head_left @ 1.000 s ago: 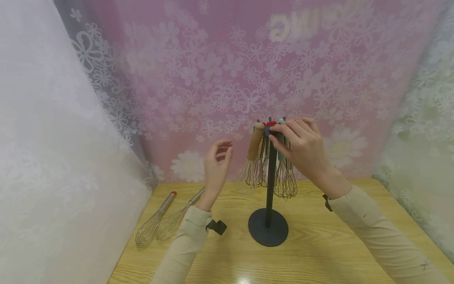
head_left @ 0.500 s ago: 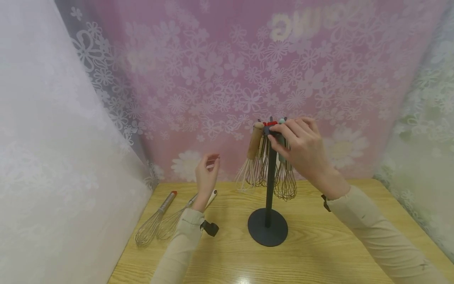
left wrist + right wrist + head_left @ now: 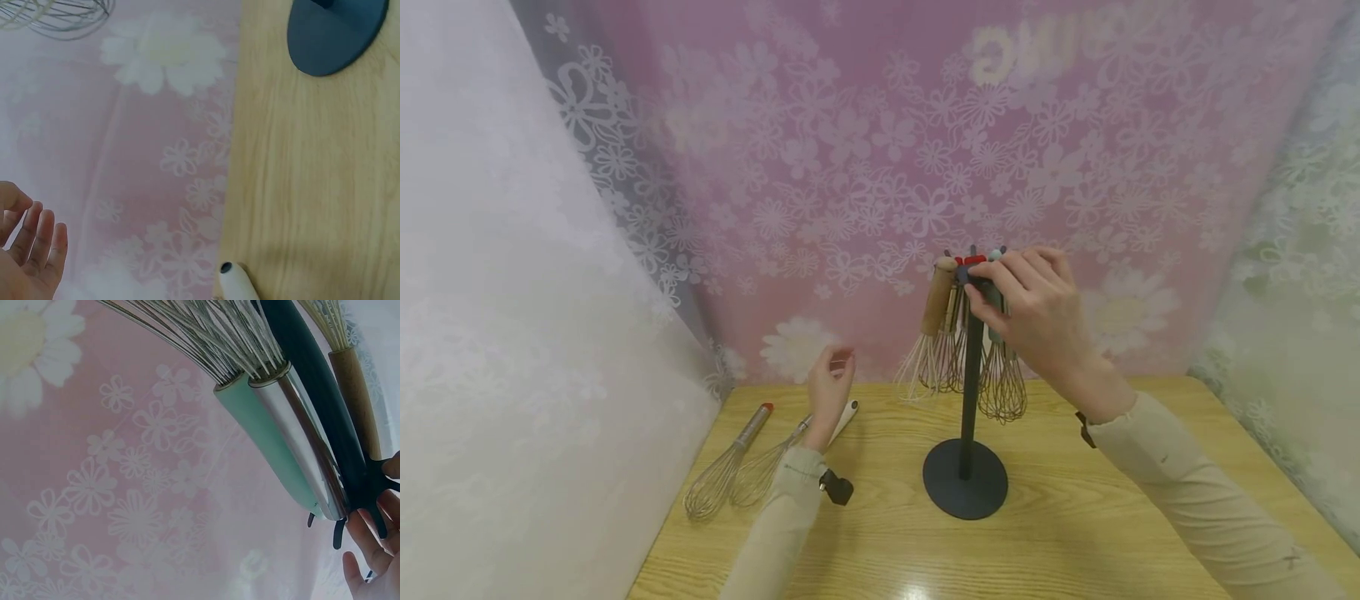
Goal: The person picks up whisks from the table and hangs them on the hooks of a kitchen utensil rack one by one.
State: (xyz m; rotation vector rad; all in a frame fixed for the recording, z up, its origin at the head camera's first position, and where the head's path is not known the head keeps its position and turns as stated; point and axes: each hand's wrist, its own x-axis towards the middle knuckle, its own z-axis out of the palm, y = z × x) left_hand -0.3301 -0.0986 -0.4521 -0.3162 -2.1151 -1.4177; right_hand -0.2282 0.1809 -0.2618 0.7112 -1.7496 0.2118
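My right hand [image 3: 1041, 308] pinches a hook at the top of a black stand [image 3: 972, 392] with a round base. Several whisks hang from the stand: a wooden-handled whisk [image 3: 937, 304] at the left, and a mint-green-handled whisk [image 3: 265, 437] beside a steel-handled whisk [image 3: 306, 431] in the right wrist view. Red handle ends [image 3: 974, 261] show at the top. With its fingers loosely bent and holding nothing, my left hand [image 3: 828, 387] hovers above a white handle [image 3: 847, 417] lying on the table, whose other end is hidden behind the forearm.
Left on the wooden table [image 3: 887, 542] lie a steel whisk [image 3: 722, 473] with a red-tipped handle and another wire whisk [image 3: 760, 477], partly covered by my left arm. A flowered pink curtain [image 3: 865, 183] hangs behind, with pale sheets at both sides.
My left hand has moved down and left, away from the stand, uncovering the white handle on the table. The right hand stays at the stand's top.
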